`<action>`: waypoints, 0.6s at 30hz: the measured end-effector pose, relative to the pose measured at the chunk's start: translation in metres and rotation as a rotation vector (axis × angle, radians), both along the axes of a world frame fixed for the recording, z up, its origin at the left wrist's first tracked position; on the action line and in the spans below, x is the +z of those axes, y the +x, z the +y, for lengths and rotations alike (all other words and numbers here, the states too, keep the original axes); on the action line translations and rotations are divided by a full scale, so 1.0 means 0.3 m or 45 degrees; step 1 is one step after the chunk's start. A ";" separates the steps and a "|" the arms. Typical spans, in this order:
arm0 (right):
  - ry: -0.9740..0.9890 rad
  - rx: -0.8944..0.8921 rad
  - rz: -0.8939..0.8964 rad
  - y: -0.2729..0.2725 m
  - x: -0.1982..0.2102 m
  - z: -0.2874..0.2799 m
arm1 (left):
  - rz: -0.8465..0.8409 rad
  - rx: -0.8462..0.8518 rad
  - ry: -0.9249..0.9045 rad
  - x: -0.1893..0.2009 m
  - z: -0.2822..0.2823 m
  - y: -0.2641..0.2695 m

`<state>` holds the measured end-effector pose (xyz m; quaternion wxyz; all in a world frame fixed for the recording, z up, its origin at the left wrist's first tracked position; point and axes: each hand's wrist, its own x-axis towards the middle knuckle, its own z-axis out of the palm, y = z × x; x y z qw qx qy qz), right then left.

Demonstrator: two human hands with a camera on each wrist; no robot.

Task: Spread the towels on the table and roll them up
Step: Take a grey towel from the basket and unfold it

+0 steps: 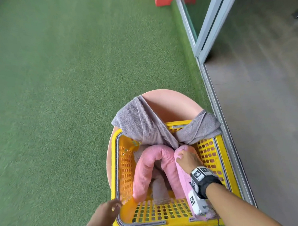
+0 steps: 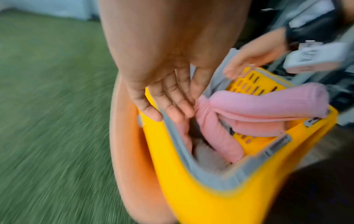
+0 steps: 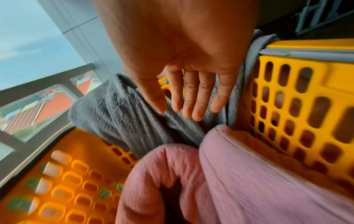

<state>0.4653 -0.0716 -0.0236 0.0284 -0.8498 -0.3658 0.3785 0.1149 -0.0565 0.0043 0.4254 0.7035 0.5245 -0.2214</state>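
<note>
Right hand [image 3: 184, 63] fingers [image 3: 199, 104] straight over grey towel [image 3: 122, 115]; pink towels [image 3: 249, 174] below, inside yellow basket [image 3: 298, 106]

No readable text is showing anywhere; the wrist band [image 1: 200, 174] is carrying only black-and-white square marker patterns.

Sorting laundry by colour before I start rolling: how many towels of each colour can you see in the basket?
Grey towel, draped over the far rim: 1
Salmon-pink towel: 1
Lilac-pink towel: 1
Total: 3 clearly visible; greyish fabric underneath may be another.
</note>
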 end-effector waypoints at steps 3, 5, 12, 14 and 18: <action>0.080 -0.102 0.018 0.023 -0.005 0.126 | -0.276 -0.368 0.324 -0.006 0.205 0.261; 0.149 -0.162 0.033 0.049 -0.035 0.198 | -0.294 -0.592 0.562 0.012 0.351 0.447; 0.038 -0.067 0.186 0.114 -0.144 0.287 | -0.053 -1.102 0.871 -0.003 0.636 0.963; 0.038 -0.006 0.202 0.126 -0.176 0.278 | 0.065 -1.253 0.850 -0.025 0.646 1.008; 0.106 0.029 0.229 0.123 -0.211 0.249 | 0.105 -1.338 0.712 0.004 0.648 1.015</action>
